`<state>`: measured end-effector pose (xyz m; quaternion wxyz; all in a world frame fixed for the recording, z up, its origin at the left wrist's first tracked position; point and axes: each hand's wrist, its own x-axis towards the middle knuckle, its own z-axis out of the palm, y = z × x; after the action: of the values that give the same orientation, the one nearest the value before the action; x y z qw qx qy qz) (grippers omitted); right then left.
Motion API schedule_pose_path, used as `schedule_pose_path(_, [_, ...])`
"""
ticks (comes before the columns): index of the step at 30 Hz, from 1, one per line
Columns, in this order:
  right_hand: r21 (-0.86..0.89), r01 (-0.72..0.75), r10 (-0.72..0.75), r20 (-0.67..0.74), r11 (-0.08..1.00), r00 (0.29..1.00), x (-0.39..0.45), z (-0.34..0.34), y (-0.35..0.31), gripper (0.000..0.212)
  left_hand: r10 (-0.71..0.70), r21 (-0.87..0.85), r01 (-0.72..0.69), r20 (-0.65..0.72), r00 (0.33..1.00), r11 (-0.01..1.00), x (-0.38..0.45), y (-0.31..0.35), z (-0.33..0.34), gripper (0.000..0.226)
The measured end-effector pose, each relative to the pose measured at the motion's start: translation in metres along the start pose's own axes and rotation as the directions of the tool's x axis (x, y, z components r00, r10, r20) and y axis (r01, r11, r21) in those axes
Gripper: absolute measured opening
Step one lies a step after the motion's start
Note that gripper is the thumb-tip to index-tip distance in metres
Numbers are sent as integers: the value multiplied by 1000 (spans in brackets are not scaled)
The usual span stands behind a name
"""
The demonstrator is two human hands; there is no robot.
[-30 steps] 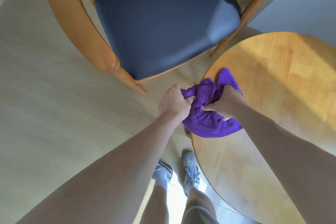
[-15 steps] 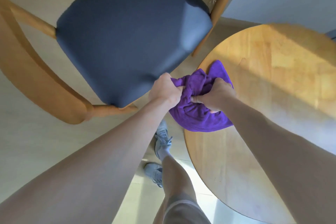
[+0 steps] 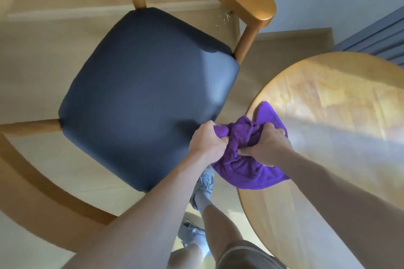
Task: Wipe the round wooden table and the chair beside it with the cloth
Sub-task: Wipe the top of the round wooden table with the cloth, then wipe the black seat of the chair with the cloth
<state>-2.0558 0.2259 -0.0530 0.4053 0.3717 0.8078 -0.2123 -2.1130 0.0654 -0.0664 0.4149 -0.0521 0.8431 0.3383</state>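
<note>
**Both hands bunching cloth at table edge, chair now swung round**

My L hand (image 3: 206, 141) is fisted tight on the near-left end of the purple cloth (image 3: 249, 159), fingers curled under, a bit of fabric poking out above the knuckles. R hand (image 3: 267, 145) is clenched on the other end, thumb tucked into the folds, knuckles up. The cloth is wadded between them, w/ one corner sticking out past the R hand and a rounded lump hanging toward me below both wrists.

The cloth sits on the rim of the round wooden table (image 3: 328, 159), which spreads right of and beyond the R hand; part of the cloth overhangs the edge under the L hand. Sun patch on the tabletop beyond the R hand.

Left of and beyond the L hand is the chair (image 3: 144, 96): dark blue seat, wooden frame. L fist is just past the seat's near corner, can't tell if touching.

Vs 0.5 s ago: grip unchanged, both hands clenched the same way on the same spot at the table rim. The view has rotated, so the curved backrest, which was left of the L hand, now arcs beyond the seat at top, and more wall shows beyond the table. My legs and shoes (image 3: 203, 183) below the hands have shifted; one foot is now further fwd.
</note>
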Motion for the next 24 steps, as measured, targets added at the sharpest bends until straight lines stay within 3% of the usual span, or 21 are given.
schedule_pose_path(5, [50,-1,3,-31,999,1000,-7,8,-1,74,26,-84,-20,65,998,996,4,-16,-19,28])
schedule_pose_path(11, [41,113,-104,-188,993,977,-19,34,-39,33,55,-141,-42,88,995,989,30,-44,-84,32])
schedule_pose_path(19, [346,194,-26,-436,918,900,-21,1,-153,31,100,-314,-80,50,994,946,85,-11,-214,22])
schedule_pose_path(24, [514,198,97,-491,835,866,-16,-18,-218,36,157,-346,-145,7,988,927,133,16,-280,37])
